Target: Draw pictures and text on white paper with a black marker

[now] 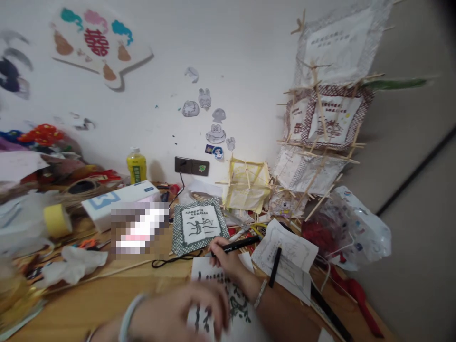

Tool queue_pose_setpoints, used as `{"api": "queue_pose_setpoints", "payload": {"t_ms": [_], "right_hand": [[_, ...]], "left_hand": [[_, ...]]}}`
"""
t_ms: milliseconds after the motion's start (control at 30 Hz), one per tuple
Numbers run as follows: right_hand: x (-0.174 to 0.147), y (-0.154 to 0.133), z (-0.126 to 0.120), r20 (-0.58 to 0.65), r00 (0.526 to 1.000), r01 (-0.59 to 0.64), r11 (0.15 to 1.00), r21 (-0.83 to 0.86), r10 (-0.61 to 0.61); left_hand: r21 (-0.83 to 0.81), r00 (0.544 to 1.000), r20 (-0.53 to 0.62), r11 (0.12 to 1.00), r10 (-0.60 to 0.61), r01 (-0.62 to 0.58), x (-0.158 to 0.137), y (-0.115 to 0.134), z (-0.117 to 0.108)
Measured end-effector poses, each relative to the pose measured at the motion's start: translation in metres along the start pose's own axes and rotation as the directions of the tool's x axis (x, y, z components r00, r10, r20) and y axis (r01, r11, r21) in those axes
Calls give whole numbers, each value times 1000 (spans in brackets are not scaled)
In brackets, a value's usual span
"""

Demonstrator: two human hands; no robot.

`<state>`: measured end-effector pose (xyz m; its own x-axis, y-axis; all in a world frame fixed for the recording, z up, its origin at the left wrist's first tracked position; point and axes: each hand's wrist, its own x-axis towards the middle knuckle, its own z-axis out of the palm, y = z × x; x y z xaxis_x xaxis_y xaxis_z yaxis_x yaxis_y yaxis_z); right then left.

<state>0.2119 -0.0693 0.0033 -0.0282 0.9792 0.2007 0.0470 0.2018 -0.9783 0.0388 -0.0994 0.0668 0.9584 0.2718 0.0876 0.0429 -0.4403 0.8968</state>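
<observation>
Surface: 1 wooden table (160,280) against a white wall, crowded at both sides. At its right rear stands 1 structure of sticks and drawn-on paper (335,118), with at least 3 tiers. Before it lies 1 clear plastic bag (359,228).

Left hand (178,308): above the lower part of the work sheet, blurred. Fingers loosely bent and parted, released; contact with the paper cannot be determined.

Work sheet (237,304): on the table at front centre, under both hands, bearing dark lettering and a leafy drawing.

Left rear: 1 white box (119,202). Right of the work sheet: 1 creased, drawn-on sheet (295,256). Behind the work sheet: 1 picture with a green checked border (200,225).

Right hand (228,259): at the upper edge of the work sheet, fingers closed around 1 black marker (242,244), its thick end pointing right. Tip contact cannot be confirmed.

Smallest item noted: 1 black pen (275,267), resting across the creased sheet.
</observation>
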Motion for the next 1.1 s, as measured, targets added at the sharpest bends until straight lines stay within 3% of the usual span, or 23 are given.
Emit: {"api": "queue_pose_setpoints", "payload": {"t_ms": [67,133,167,233,433,700,1100], "right_hand": [[-1,0,0,-36,999,-16,1000,-11,16],[-1,1,0,-25,998,-63,997,-36,63],[-1,3,1,-18,996,-83,995,-60,82],[-1,6,2,-19,996,-87,989,-122,85],[-5,8,0,18,1000,-16,959,-283,22],[-8,7,-3,111,992,98,900,-425,-56],[-10,10,-5,146,986,148,841,-520,-83]], "left_hand": [[111,944,-286,972,-166,205,9,-19,-22],[172,840,-480,911,-255,374,14,-39,-37],[199,792,-547,877,-270,437,14,-48,-40],[265,741,-616,817,-266,513,12,-60,-41],[445,789,-573,724,-221,526,6,-63,-35],[514,857,-476,728,-199,454,7,-74,-42],[551,875,-455,719,-166,423,9,-82,-42]]}}
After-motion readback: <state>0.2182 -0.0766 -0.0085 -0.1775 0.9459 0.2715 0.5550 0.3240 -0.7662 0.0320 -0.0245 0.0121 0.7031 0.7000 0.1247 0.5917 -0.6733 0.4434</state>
